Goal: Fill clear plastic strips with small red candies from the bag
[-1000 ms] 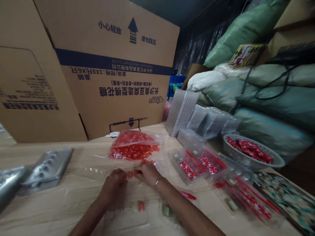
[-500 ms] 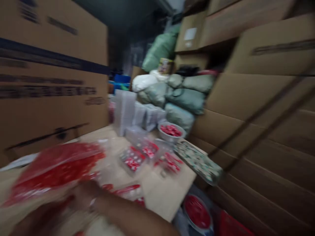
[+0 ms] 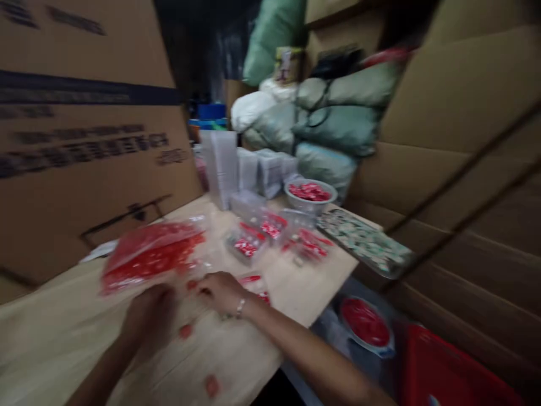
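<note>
My right hand [image 3: 222, 290], with a bracelet at the wrist, is low over the pale wooden tabletop [image 3: 186, 372]. Its fingers are curled together, and whatever they may hold is hidden. Just left of the fingertips lies a small red piece [image 3: 191, 284]. My left hand [image 3: 150, 309] is smeared by motion near the front of a clear plastic bag of red pieces [image 3: 154, 256], so its fingers cannot be read. Two more small red pieces, one between the forearms [image 3: 185, 331] and one near the front [image 3: 212, 385], lie on the wood.
Clear boxes with red and white items [image 3: 245, 246] stand beyond my right hand. Behind them are a bowl of red pieces [image 3: 310, 192] and tall whitish packs [image 3: 220, 169]. Cartons [image 3: 93, 141] wall the left side. Below the right edge sit a red-filled tub [image 3: 366, 321] and a red container [image 3: 456, 366].
My hands, close together and low before, are now apart, with the right one farther right. The view has tilted down and shifted left, and small red pieces now show on the wood.
</note>
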Demonstrator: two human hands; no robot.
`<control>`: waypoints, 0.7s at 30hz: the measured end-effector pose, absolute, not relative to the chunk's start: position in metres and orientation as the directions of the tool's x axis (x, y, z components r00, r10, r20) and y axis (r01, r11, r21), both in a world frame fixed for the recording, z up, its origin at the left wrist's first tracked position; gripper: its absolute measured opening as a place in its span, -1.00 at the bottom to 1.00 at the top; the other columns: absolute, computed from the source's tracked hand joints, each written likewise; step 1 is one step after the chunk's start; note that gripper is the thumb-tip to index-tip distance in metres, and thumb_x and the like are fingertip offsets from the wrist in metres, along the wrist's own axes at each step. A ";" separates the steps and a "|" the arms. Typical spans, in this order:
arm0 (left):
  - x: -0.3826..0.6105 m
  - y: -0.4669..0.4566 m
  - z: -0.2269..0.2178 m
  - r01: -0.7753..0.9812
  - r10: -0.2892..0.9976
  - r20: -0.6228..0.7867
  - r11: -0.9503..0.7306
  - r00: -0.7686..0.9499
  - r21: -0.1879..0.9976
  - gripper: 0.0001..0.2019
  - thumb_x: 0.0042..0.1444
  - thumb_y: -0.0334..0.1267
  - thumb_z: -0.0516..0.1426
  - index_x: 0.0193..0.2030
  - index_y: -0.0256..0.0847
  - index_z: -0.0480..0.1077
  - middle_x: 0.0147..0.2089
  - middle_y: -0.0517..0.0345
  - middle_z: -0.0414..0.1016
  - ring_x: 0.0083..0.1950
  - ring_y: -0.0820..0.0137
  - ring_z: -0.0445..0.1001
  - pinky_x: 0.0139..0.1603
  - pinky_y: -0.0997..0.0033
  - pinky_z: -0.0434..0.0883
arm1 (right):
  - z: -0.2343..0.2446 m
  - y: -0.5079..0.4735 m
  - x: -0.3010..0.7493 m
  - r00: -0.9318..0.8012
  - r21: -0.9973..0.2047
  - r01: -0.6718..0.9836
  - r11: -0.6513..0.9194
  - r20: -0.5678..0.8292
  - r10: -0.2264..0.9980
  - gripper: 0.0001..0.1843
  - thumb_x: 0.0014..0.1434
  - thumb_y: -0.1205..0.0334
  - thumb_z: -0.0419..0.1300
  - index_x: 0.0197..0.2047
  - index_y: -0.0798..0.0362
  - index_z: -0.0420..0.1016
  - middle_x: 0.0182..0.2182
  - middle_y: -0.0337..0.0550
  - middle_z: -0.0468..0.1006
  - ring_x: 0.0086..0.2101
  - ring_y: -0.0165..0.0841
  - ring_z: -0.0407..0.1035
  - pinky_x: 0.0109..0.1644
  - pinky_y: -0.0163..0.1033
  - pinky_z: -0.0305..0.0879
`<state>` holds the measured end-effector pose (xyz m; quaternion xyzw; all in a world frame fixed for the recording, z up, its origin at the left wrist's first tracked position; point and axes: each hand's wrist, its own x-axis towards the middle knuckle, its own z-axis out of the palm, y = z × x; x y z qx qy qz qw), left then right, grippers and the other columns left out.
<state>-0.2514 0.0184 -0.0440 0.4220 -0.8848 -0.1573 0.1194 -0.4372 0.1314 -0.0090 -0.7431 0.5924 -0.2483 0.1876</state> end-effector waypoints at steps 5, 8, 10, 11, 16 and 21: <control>-0.244 0.029 -0.025 -0.826 -0.851 0.018 0.513 -0.524 0.233 -0.85 0.19 -0.38 0.01 -0.22 -0.27 0.41 -0.23 0.10 0.53 -0.20 0.39 0.48 -0.11 0.32 0.38 | -0.019 0.140 -0.403 0.367 -0.570 -0.732 -0.374 0.133 -0.921 -0.84 0.09 0.40 0.18 -0.26 0.08 0.56 -0.25 -0.14 0.58 -0.24 -0.34 0.43 -0.21 -0.31 0.23; -0.259 0.033 -0.021 -0.835 -0.848 0.004 0.522 -0.529 0.173 -0.86 0.19 -0.40 0.03 -0.25 -0.31 0.42 -0.25 0.09 0.52 -0.19 0.35 0.47 -0.05 0.21 0.38 | -0.029 0.144 -0.390 0.396 -0.553 -0.734 -0.394 0.123 -0.910 -0.86 0.03 0.41 0.20 -0.30 0.08 0.54 -0.25 -0.13 0.58 -0.24 -0.31 0.44 -0.23 -0.30 0.23; -0.264 0.036 -0.022 -0.812 -0.822 -0.003 0.562 -0.570 0.157 -0.89 0.16 -0.43 0.07 -0.30 -0.32 0.43 -0.26 0.10 0.51 -0.15 0.32 0.47 0.03 0.10 0.35 | -0.035 0.144 -0.386 0.378 -0.550 -0.742 -0.382 0.126 -0.917 -0.85 0.02 0.43 0.19 -0.30 0.09 0.53 -0.24 -0.12 0.58 -0.23 -0.31 0.44 -0.23 -0.30 0.23; -0.265 0.036 -0.024 -0.797 -0.808 -0.003 0.581 -0.590 0.163 -0.91 0.14 -0.44 0.09 -0.33 -0.32 0.43 -0.25 0.10 0.50 -0.13 0.31 0.46 0.05 0.07 0.33 | -0.038 0.144 -0.385 0.368 -0.554 -0.744 -0.375 0.129 -0.921 -0.84 0.02 0.43 0.19 -0.29 0.09 0.53 -0.24 -0.12 0.58 -0.23 -0.31 0.44 -0.22 -0.30 0.24; -0.253 0.031 -0.038 -0.755 -0.808 0.086 0.577 -0.583 0.312 -0.77 0.11 -0.46 0.07 -0.08 -0.31 0.39 -0.12 0.02 0.50 -0.11 0.34 0.48 -0.04 0.27 0.40 | -0.045 0.143 -0.386 0.345 -0.586 -0.733 -0.345 0.118 -0.931 -0.84 0.01 0.42 0.24 -0.27 0.11 0.54 -0.35 -0.19 0.61 -0.34 -0.43 0.46 -0.30 -0.42 0.25; -0.238 0.025 -0.047 -0.652 -0.776 0.192 0.614 -0.600 0.444 -0.81 0.13 -0.33 0.02 -0.22 -0.25 0.44 -0.20 0.03 0.52 -0.20 0.36 0.48 -0.16 0.38 0.43 | -0.041 0.148 -0.376 0.385 -0.549 -0.740 -0.389 0.130 -0.914 -0.90 0.05 0.45 0.21 -0.35 0.16 0.55 -0.34 -0.07 0.60 -0.28 -0.32 0.46 -0.21 -0.32 0.28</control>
